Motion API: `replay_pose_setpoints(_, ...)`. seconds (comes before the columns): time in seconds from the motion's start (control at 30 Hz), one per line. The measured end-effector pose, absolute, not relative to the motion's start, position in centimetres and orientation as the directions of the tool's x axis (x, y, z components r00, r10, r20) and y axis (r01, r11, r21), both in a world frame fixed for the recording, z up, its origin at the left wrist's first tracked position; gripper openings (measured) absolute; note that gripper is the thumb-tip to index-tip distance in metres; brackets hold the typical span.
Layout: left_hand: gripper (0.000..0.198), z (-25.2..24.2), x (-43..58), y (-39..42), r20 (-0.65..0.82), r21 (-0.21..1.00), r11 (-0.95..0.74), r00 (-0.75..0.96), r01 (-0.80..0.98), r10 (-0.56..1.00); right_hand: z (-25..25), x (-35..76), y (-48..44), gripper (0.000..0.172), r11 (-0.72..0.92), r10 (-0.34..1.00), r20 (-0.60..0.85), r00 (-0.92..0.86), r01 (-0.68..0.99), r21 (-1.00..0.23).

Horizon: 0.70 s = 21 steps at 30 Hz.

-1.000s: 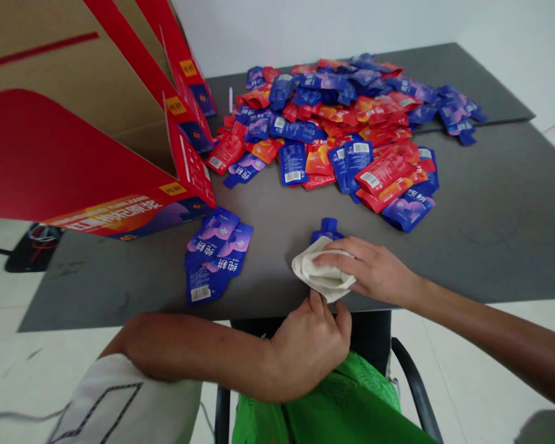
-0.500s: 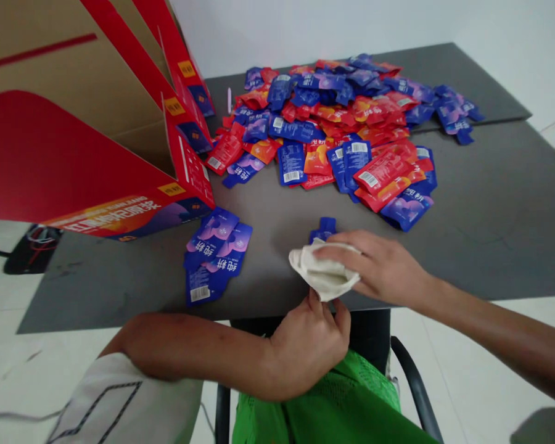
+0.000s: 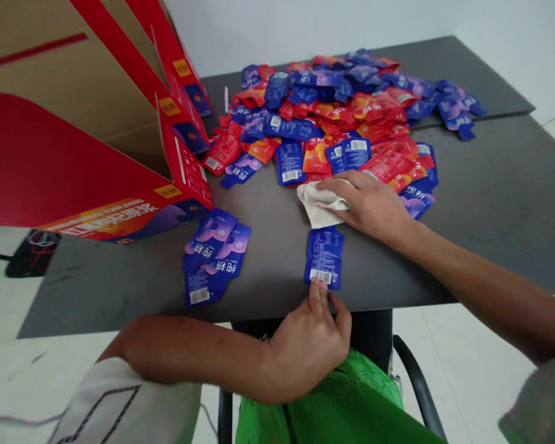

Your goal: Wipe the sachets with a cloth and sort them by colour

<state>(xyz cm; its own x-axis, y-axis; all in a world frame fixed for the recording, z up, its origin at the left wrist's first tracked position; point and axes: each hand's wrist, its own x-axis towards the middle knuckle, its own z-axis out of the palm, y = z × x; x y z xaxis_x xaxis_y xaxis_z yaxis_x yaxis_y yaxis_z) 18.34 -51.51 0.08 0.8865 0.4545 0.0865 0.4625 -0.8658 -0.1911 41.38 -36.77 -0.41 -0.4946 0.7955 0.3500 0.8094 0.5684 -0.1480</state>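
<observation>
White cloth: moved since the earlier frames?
Yes. Judged against the table's near edge, the white cloth in the right hand has moved away from the person, toward the pouch pile.

"What's under the cloth (image 3: 321, 206) in the right hand (image 3: 370, 202)?"
"Probably the tip of the blue pouch (image 3: 322, 264)."
"Beyond the left hand (image 3: 312, 342)?"
"Print (image 3: 324, 248) too small to read."
"Left of both hands?"
"A red box (image 3: 50, 160), cut off by the frame."
</observation>
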Motion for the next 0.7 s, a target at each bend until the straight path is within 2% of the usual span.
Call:
replay_pose_setpoints(0.1,0.031,0.4,18.4,-51.5,0.080,-0.180,-0.868,0.887,0.463,0.456,0.7,41.0,-40.9,0.047,0.622,0.761,0.408,-0.505,0.746,-0.236)
replay_pose_setpoints(0.2,0.025,0.8,18.5,-51.4,0.037,-0.149,-0.870,0.882,0.470,0.470,0.1,40.4,-45.6,0.044,0.710,0.704,0.301,-0.643,0.635,-0.304)
replay_pose_setpoints(0.3,0.024,0.9,18.6,-51.5,0.021,-0.141,-0.869,0.879,0.474,0.476,-1.5,40.2,-46.8,0.043,0.706,0.703,0.251,-0.665,0.611,-0.358)
replay_pose_setpoints(0.43,0.029,0.3,18.5,-51.7,0.065,-0.174,-0.866,0.883,0.469,0.465,-2.8,40.8,-42.3,0.046,0.639,0.770,0.262,-0.582,0.703,-0.314)
replay_pose_setpoints(0.6,0.029,0.3,18.4,-51.4,0.054,-0.167,-0.873,0.889,0.458,0.455,-1.8,41.4,-36.1,0.042,0.551,0.821,0.287,-0.493,0.815,-0.178)
replay_pose_setpoints(0.7,0.025,1.5,18.4,-50.0,0.002,-0.104,-0.896,0.901,0.433,0.435,0.1,41.8,-35.5,0.045,0.497,0.821,0.430,-0.374,0.840,-0.217)
